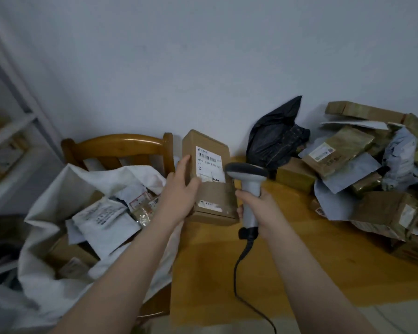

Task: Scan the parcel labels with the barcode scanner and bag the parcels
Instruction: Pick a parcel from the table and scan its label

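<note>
My left hand (180, 189) holds a brown cardboard parcel (212, 201) tilted up over the left edge of the table, its white barcode label (209, 162) facing me. My right hand (258, 208) grips the handle of a grey barcode scanner (247, 179). The scanner's dark head sits just right of the label, close to the parcel. A black cable runs from the handle down over the table. A large white sack (48, 208) stands open at the left, with several bagged and boxed parcels inside.
A pile of cardboard and grey plastic parcels (372, 169) covers the right of the yellow wooden table (287, 261). A black plastic bag (275, 138) leans on the wall behind. A wooden chair (121, 148) stands behind the sack. White shelves (10, 141) are at far left.
</note>
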